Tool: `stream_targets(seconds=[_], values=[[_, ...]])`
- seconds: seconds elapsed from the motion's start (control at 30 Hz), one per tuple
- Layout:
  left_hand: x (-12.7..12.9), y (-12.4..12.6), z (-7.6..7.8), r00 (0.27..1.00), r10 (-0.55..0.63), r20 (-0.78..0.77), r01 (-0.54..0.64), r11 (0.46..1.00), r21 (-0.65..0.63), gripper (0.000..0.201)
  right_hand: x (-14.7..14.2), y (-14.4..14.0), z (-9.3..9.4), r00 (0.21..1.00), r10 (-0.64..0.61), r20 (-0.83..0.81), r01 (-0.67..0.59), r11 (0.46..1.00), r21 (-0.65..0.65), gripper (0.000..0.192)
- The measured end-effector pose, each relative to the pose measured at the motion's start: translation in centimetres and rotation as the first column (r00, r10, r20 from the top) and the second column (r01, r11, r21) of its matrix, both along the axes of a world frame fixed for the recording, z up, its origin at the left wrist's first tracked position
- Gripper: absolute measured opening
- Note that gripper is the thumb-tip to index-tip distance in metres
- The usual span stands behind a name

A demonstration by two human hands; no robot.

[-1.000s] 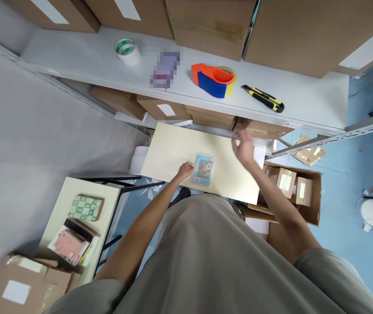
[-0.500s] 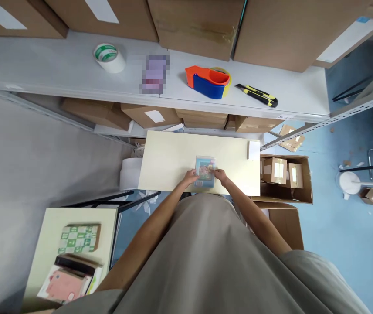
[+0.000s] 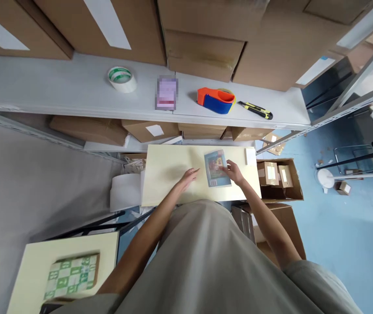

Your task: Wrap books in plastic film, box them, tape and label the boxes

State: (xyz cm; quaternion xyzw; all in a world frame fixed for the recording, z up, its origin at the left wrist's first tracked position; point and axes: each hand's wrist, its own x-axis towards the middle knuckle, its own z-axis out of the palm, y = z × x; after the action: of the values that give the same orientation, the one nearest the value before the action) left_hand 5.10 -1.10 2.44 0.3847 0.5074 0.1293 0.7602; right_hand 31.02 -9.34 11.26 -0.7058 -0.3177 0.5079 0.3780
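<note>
A small clear-wrapped case with a colourful picture (image 3: pixel 217 168) is lifted slightly above the cream table top (image 3: pixel 167 170), tilted. My right hand (image 3: pixel 236 172) grips its right edge. My left hand (image 3: pixel 189 176) hovers flat over the table just left of the case, fingers apart, holding nothing. A small white block (image 3: pixel 249 156) lies at the table's far right corner.
A grey shelf (image 3: pixel 59 93) carries a tape roll (image 3: pixel 121 79), an orange and blue tape dispenser (image 3: pixel 216 100) and a yellow utility knife (image 3: pixel 256 110), under large cardboard boxes. An open carton of small boxes (image 3: pixel 276 176) stands right of the table. A green checkered box (image 3: pixel 71 276) lies on a second table.
Both hands held the case half a second ago. Now my left hand has let go and my right hand has carried the case up and to the right.
</note>
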Motion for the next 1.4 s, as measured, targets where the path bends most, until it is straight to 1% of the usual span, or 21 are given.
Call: stream_targets(seconds=[0.07, 0.13, 0.17, 0.2, 0.23, 0.3, 0.37, 0.4, 0.43, 0.5, 0.67, 0.77, 0.87, 1.03, 1.13, 1.23, 1.3, 1.33, 1.37, 1.4], values=[[-0.2, 1.7, 2.4, 0.982, 0.035, 0.184, -0.031, 0.999, -0.029, 0.084, -0.3, 0.3, 3.8, 0.993, 0.018, -0.115, 0.001, 0.986, 0.167, 0.058], [-0.6, 3.1, 5.4, 0.914, 0.044, 0.403, -0.029, 0.999, -0.045, 0.08, -0.9, 0.6, 7.3, 0.986, 0.024, -0.168, 0.022, 0.964, 0.266, 0.055], [-0.9, 3.7, 7.1, 0.875, 0.035, 0.484, -0.027, 0.999, -0.024, 0.078, -1.3, 0.8, 8.8, 0.982, 0.02, -0.186, 0.038, 0.952, 0.303, 0.054], [-1.2, 4.1, 8.8, 0.848, 0.018, 0.529, -0.03, 0.999, 0.014, 0.077, -1.6, 0.9, 10.0, 0.98, 0.016, -0.199, 0.052, 0.942, 0.332, 0.054], [-1.5, 4.5, 10.4, 0.838, 0.005, 0.545, -0.043, 0.997, 0.057, 0.076, -2.0, 1.1, 10.9, 0.978, 0.014, -0.207, 0.061, 0.933, 0.353, 0.054], [-2.1, 4.9, 13.2, 0.857, -0.004, 0.516, -0.089, 0.984, 0.155, 0.072, -2.5, 1.5, 11.9, 0.979, 0.016, -0.202, 0.061, 0.927, 0.37, 0.056], [-2.5, 5.1, 15.2, 0.902, 0.014, 0.432, -0.133, 0.96, 0.246, 0.068, -3.0, 1.9, 11.8, 0.981, 0.019, -0.191, 0.053, 0.93, 0.364, 0.058], [-2.6, 5.1, 15.7, 0.921, 0.03, 0.387, -0.148, 0.949, 0.279, 0.067, -3.2, 2.1, 11.5, 0.982, 0.019, -0.19, 0.052, 0.932, 0.359, 0.06], [-2.7, 5.1, 16.0, 0.936, 0.045, 0.349, -0.157, 0.94, 0.302, 0.068, -3.3, 2.3, 11.1, 0.981, 0.019, -0.193, 0.052, 0.934, 0.355, 0.061], [-2.8, 5.0, 15.9, 0.951, 0.062, 0.303, -0.165, 0.931, 0.326, 0.072, -3.6, 2.6, 10.2, 0.98, 0.023, -0.199, 0.049, 0.936, 0.349, 0.063], [-2.9, 4.5, 14.6, 0.961, 0.109, 0.253, -0.205, 0.898, 0.389, 0.072, -3.8, 3.3, 8.5, 0.976, 0.057, -0.211, 0.016, 0.944, 0.331, 0.063], [-2.6, 4.4, 14.2, 0.961, 0.151, 0.234, -0.237, 0.886, 0.399, 0.071, -3.6, 3.8, 7.7, 0.975, 0.058, -0.217, 0.016, 0.946, 0.323, 0.065], [-2.3, 4.2, 14.2, 0.956, 0.184, 0.23, -0.263, 0.884, 0.385, 0.07, -3.4, 4.1, 7.2, 0.973, 0.067, -0.22, 0.009, 0.945, 0.326, 0.066], [-1.9, 4.0, 14.3, 0.957, 0.178, 0.23, -0.263, 0.866, 0.425, 0.072, -3.0, 4.3, 6.4, 0.977, 0.092, -0.192, -0.02, 0.937, 0.349, 0.067], [-1.7, 4.0, 14.2, 0.955, 0.175, 0.241, -0.269, 0.855, 0.444, 0.076, -2.0, 4.5, 6.1, 0.985, 0.128, -0.114, -0.076, 0.92, 0.384, 0.065], [-1.7, 4.2, 14.0, 0.956, 0.167, 0.24, -0.262, 0.851, 0.454, 0.076, -0.7, 4.5, 6.2, 0.99, 0.143, 0.012, -0.136, 0.902, 0.41, 0.07], [-1.5, 4.1, 14.0, 0.96, 0.18, 0.214, -0.265, 0.831, 0.488, 0.072, -0.5, 4.3, 6.3, 0.986, 0.072, 0.152, -0.13, 0.901, 0.414, 0.074], [-1.3, 4.0, 14.0, 0.962, 0.194, 0.193, -0.268, 0.813, 0.516, 0.069, -0.7, 4.1, 6.4, 0.975, 0.027, 0.219, -0.118, 0.901, 0.418, 0.074], [-1.0, 3.8, 14.1, 0.963, 0.212, 0.167, -0.269, 0.791, 0.549, 0.065, -1.2, 3.9, 6.4, 0.965, -0.002, 0.261, -0.112, 0.9, 0.421, 0.074], [-0.6, 3.6, 14.2, 0.963, 0.229, 0.141, -0.268, 0.768, 0.582, 0.06, -2.0, 3.7, 6.5, 0.962, -0.002, 0.272, -0.118, 0.899, 0.422, 0.075]])
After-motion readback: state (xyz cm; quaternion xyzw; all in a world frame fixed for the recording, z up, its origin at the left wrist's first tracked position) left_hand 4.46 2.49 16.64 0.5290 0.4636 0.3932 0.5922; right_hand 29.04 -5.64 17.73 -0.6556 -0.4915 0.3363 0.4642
